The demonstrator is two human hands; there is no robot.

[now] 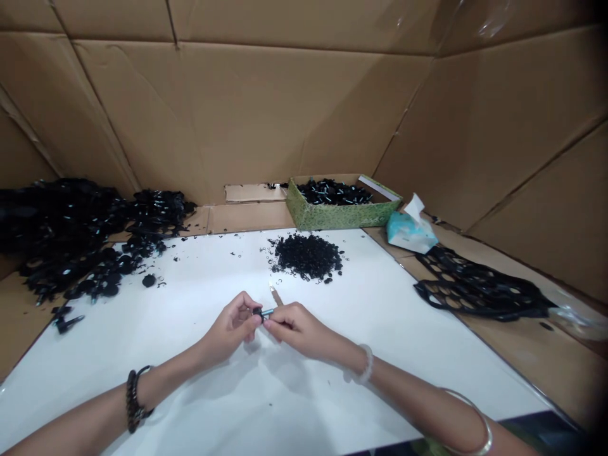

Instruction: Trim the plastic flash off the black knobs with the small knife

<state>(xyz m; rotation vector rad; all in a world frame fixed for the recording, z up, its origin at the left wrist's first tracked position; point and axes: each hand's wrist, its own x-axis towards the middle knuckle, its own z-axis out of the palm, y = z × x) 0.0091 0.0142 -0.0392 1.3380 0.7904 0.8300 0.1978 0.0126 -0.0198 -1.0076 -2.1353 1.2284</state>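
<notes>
while the left hand [230,324] and right hand [299,330] grip a small black part with a metal pin [261,313] over a white sheet [156,316], fingers hide most of it; a narrow blade [275,294] emerges behind the right hand, before a heap of tiny black pieces [306,256].

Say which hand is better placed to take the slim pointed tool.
Right, probably: the right hand sits directly beside the slim pointed tool, while the left hand grips the black part.
</notes>
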